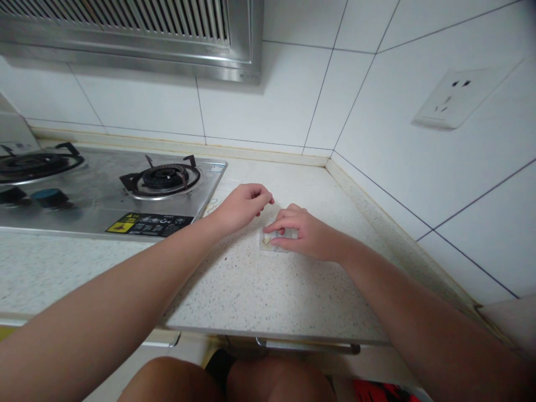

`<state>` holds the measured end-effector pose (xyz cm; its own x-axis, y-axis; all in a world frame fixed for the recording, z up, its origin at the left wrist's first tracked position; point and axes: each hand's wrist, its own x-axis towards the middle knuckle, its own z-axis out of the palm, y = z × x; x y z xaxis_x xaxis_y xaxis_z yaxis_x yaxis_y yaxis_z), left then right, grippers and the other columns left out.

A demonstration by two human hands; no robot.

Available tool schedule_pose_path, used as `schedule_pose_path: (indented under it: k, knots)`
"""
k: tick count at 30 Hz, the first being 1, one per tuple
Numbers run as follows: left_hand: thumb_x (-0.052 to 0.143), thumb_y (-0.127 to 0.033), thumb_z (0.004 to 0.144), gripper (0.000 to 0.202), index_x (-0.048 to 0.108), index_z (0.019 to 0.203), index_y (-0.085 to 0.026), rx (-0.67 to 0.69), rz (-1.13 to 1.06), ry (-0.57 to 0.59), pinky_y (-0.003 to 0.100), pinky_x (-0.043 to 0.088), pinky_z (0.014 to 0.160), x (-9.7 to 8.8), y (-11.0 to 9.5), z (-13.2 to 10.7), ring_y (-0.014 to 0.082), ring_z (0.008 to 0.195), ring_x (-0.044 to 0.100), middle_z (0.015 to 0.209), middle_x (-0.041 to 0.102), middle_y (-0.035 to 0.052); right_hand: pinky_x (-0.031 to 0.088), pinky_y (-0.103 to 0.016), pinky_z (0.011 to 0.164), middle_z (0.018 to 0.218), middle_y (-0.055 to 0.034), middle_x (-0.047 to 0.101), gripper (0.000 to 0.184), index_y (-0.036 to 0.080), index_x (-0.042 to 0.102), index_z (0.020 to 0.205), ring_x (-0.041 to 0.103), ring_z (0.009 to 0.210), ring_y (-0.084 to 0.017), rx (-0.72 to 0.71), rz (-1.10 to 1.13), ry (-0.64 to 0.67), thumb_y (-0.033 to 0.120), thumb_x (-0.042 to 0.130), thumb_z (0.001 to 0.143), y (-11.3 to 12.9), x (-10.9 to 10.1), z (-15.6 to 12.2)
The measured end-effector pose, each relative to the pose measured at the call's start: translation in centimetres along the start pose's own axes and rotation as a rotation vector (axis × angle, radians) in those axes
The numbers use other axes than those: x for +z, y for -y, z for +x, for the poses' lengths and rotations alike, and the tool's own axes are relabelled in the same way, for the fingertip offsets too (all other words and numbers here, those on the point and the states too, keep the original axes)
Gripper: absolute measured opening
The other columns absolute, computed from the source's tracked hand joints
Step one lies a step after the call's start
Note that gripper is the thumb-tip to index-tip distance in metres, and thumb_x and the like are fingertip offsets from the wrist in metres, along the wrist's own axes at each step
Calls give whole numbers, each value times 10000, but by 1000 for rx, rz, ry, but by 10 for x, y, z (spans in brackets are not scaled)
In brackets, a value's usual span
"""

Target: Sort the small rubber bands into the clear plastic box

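A small clear plastic box lies on the speckled countertop, with something small and yellowish inside that I cannot make out. My right hand covers its right part, the index finger and thumb curved over the box and touching it. Just beyond and to the left, my left hand is held above the counter with its fingers curled together. Whatever those fingertips pinch, if anything, is too small to name. Faint thin loops lie on the counter left of my left wrist, partly hidden by it.
A steel gas stove with black burners is at the left, under a range hood. White tiled walls meet behind the counter, with a socket on the right wall. A drawer handle sits below the front edge, above my knees.
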<state>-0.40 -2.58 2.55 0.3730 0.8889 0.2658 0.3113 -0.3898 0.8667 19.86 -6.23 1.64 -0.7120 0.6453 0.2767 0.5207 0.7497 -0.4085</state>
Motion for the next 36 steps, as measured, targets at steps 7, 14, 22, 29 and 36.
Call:
schedule_pose_path:
  k: [7, 14, 22, 29, 36]
  knots:
    - [516, -301, 896, 241, 701, 849, -154, -13, 50, 14, 233, 364, 536, -2, -1, -1, 97, 538, 452, 603, 532, -24, 430, -378, 877, 875, -52, 682, 192, 192, 759, 1055, 576, 897, -200, -38, 51, -51, 291, 663, 923, -8, -2, 0]
    - [510, -300, 892, 250, 707, 842, -154, 47, 111, 11, 258, 386, 594, -3, 6, 2, 120, 615, 524, 656, 572, -9, 461, -348, 830, 828, -39, 662, 169, 182, 750, 1009, 594, 834, -175, -25, 63, -141, 271, 640, 916, -15, -7, -3]
    - [490, -325, 904, 287, 721, 868, -159, 89, 308, -45, 271, 397, 623, -17, 10, 3, 145, 668, 565, 718, 650, 17, 452, -348, 771, 895, -57, 691, 216, 194, 756, 1018, 583, 791, -182, 253, -5, -322, 292, 612, 890, -51, -25, -13]
    - [478, -385, 938, 308, 719, 921, -193, 56, 850, -177, 301, 395, 630, -61, 5, 5, 196, 736, 623, 876, 740, 78, 415, -324, 681, 811, -53, 675, 292, 192, 761, 1001, 550, 736, -184, 408, 31, -391, 407, 592, 899, -74, -31, -21]
    - [472, -364, 923, 306, 737, 1033, -257, -93, 1195, -91, 337, 469, 738, -96, 14, 5, 276, 909, 685, 1060, 758, 86, 373, -302, 610, 738, -40, 642, 329, 196, 755, 1007, 520, 676, -174, 425, 14, -362, 449, 571, 906, -75, -30, -22]
